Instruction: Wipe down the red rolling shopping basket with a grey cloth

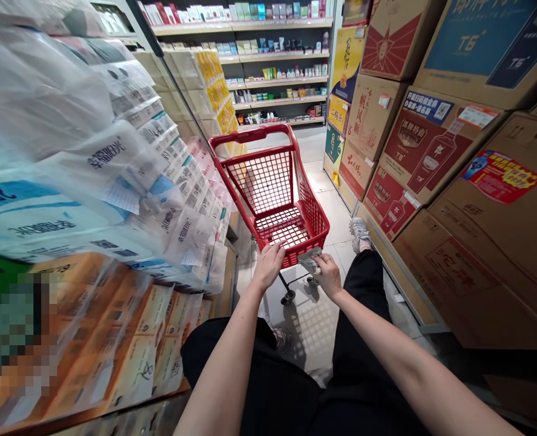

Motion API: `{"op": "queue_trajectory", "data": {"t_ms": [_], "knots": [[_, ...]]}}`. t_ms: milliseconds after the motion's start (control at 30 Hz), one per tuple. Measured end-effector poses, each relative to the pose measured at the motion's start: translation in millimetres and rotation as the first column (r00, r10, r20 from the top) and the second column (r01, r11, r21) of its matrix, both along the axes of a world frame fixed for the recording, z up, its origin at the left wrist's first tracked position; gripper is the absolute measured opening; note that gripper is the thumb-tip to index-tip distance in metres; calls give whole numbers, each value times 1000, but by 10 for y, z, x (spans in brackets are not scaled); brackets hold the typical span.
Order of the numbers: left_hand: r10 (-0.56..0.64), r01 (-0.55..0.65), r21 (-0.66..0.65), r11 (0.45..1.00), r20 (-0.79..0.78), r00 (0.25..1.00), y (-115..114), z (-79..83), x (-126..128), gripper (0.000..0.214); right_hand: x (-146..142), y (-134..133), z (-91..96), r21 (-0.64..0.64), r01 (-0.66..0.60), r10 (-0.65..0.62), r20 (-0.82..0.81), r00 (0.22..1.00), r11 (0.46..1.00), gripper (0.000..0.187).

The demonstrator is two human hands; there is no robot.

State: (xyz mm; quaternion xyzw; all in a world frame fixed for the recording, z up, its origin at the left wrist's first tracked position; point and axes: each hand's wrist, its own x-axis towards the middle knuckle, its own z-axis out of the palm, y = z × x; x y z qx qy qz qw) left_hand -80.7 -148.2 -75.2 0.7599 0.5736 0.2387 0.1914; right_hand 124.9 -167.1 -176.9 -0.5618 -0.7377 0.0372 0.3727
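Observation:
A red plastic shopping cart (pixel 275 188) stands on the tiled aisle floor in front of me, its mesh basket bare. My left hand (pixel 268 264) rests on the near rim of the basket, fingers curled over the edge. My right hand (pixel 326 274) is closed around a small grey object (pixel 310 255) at the cart's near right corner; I cannot make out what it is. Both forearms reach forward over my black trousers.
Stacked packs of tissue paper (pixel 114 181) crowd the left side. Brown and red cardboard cartons (pixel 431 151) are piled along the right. Shelves of small goods (pixel 277 60) close the aisle's far end. My shoe (pixel 359 233) stands beside the cart.

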Motion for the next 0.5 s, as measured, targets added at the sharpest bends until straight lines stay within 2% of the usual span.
{"op": "queue_trajectory", "data": {"t_ms": [100, 267, 400, 500], "knots": [[7, -7, -3, 1000, 0, 1000, -11, 15, 19, 50, -44, 68, 60, 9, 3, -3, -2, 1000, 1000, 43], [3, -3, -4, 1000, -9, 1000, -10, 20, 32, 50, -97, 237, 174, -14, 35, -35, -8, 999, 999, 40], [7, -7, 16, 1000, -12, 1000, 6, -3, 12, 49, 24, 175, 22, -42, -20, 17, -88, 996, 999, 38], [14, -14, 16, 1000, -7, 1000, 14, -27, -7, 49, 101, 55, -128, -111, 15, -38, -209, 977, 994, 36]]}}
